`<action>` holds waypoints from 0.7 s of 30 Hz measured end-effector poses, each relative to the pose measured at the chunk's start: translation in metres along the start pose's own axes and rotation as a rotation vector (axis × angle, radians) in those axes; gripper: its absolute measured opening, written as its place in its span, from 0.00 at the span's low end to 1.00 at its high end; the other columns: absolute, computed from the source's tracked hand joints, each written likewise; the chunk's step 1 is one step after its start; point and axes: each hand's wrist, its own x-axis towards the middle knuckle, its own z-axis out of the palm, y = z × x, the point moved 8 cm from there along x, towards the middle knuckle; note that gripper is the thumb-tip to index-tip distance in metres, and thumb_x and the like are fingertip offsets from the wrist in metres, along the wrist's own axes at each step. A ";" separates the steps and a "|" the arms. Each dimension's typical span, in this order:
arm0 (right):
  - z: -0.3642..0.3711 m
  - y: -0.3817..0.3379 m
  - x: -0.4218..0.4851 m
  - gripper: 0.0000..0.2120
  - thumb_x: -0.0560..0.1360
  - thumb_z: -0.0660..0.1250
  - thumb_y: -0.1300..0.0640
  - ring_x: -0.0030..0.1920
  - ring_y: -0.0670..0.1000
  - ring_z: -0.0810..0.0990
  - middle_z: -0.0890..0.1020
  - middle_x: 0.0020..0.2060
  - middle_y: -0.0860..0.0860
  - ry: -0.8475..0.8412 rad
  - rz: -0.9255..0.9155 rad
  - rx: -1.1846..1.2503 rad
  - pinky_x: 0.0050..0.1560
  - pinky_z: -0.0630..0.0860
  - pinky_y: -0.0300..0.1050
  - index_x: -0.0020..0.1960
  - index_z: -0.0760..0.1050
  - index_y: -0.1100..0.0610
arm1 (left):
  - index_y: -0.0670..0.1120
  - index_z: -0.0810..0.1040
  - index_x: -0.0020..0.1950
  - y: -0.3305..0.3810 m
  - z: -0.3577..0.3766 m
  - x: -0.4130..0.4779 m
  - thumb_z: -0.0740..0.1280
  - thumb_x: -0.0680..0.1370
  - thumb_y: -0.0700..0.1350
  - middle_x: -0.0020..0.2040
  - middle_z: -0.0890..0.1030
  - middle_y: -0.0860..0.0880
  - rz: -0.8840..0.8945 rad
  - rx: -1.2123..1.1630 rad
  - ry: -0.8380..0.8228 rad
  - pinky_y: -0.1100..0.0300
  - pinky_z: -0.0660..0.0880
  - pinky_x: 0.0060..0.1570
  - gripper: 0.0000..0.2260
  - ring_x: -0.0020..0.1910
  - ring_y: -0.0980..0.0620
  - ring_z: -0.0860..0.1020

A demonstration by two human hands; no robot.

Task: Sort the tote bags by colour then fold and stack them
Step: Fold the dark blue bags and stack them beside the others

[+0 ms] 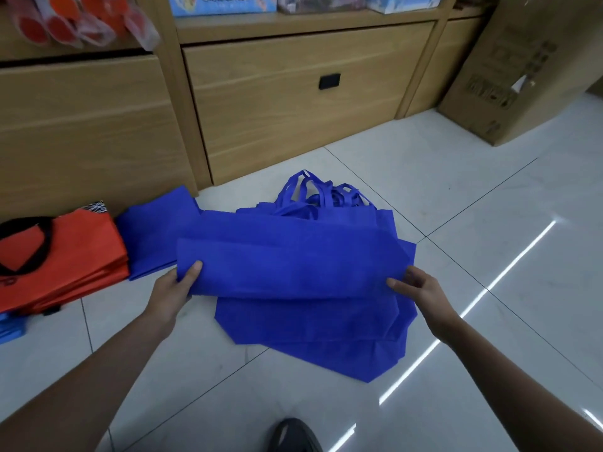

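A blue tote bag (293, 265), folded over lengthwise, is held just above the floor. My left hand (176, 288) pinches its left end with the thumb on top. My right hand (421, 288) grips its right end, fingers under the fabric. Beneath it lies a loose pile of unfolded blue bags (326, 337), their handles (313, 194) bunched at the far side. A folded blue bag (153, 233) lies flat to the left. Further left sits a stack of folded orange bags (65, 256) with black handles.
Wooden drawers and shelving (293, 102) rise close behind the bags. A tall cardboard box (522, 70) stands at the right. A light-blue item (9, 327) peeks in at the left edge. My shoe (293, 435) shows at the bottom. The floor is glossy white tile.
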 end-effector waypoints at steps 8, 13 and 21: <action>0.028 0.063 0.021 0.21 0.77 0.64 0.47 0.35 0.52 0.68 0.70 0.31 0.54 0.178 0.129 -0.172 0.35 0.64 0.46 0.33 0.66 0.60 | 0.40 0.77 0.48 -0.039 -0.010 0.031 0.66 0.76 0.54 0.49 0.79 0.42 -0.105 0.332 0.098 0.48 0.75 0.50 0.16 0.49 0.41 0.77; 0.040 0.077 0.041 0.20 0.79 0.61 0.50 0.30 0.51 0.70 0.71 0.28 0.53 0.354 0.131 -0.486 0.29 0.63 0.45 0.32 0.67 0.60 | 0.39 0.75 0.52 -0.066 -0.012 0.040 0.60 0.77 0.60 0.50 0.78 0.38 -0.172 0.746 0.158 0.52 0.69 0.45 0.24 0.48 0.39 0.75; 0.050 0.094 0.038 0.17 0.79 0.58 0.48 0.41 0.56 0.76 0.79 0.38 0.56 0.406 0.254 -0.789 0.44 0.74 0.51 0.41 0.73 0.60 | 0.37 0.69 0.61 -0.042 0.012 0.023 0.69 0.73 0.52 0.57 0.73 0.35 0.137 1.143 0.358 0.43 0.71 0.48 0.25 0.52 0.35 0.73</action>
